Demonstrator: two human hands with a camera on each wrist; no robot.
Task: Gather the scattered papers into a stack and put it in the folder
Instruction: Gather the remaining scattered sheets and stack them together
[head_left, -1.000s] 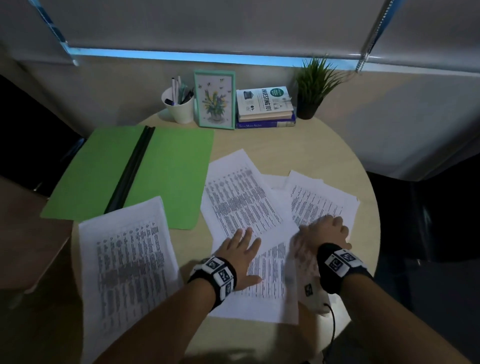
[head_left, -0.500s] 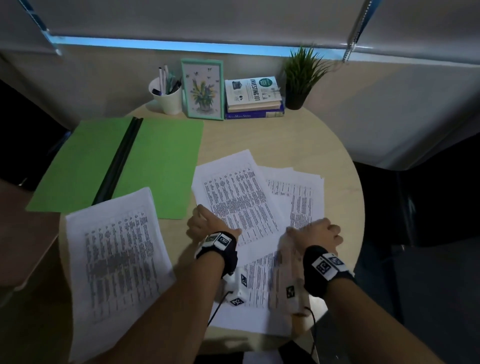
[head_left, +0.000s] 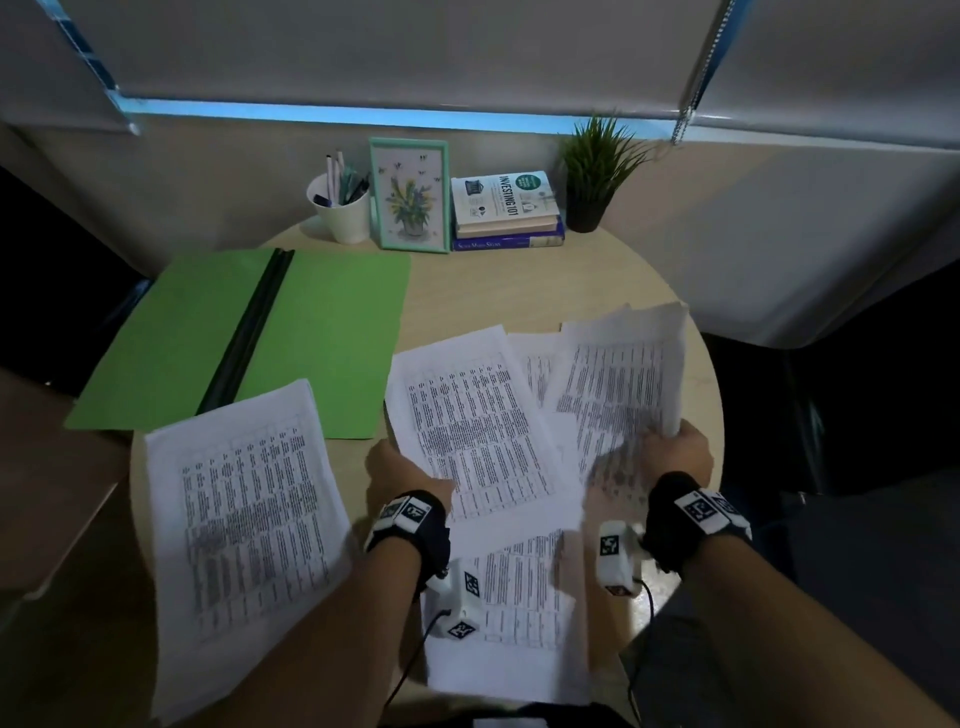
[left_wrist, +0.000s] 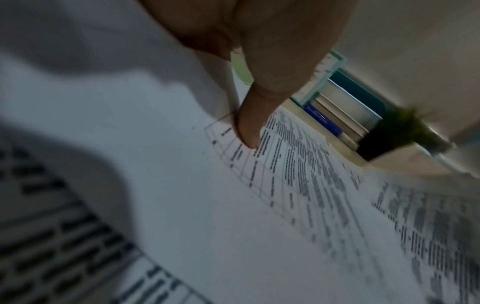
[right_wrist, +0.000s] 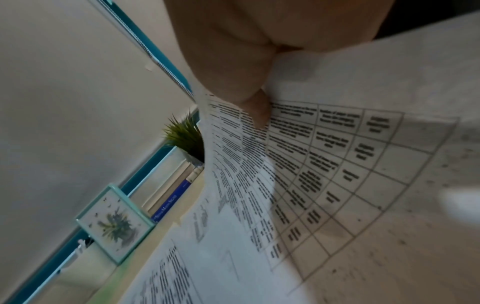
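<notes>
We hold two lots of white printed paper sheets over the round pale wooden table (head_left: 519, 291). Our left hand (head_left: 402, 475) pinches the near left corner of the middle sheet (head_left: 478, 431), thumb on top. Our right hand (head_left: 675, 457) grips a raised sheaf of sheets (head_left: 623, 384) by its near edge, thumb pressed on the print. Another sheet (head_left: 524, 613) lies below our wrists, and one more (head_left: 244, 519) lies at the left, overlapping the open green folder (head_left: 332, 332), which lies flat on the table's left side.
</notes>
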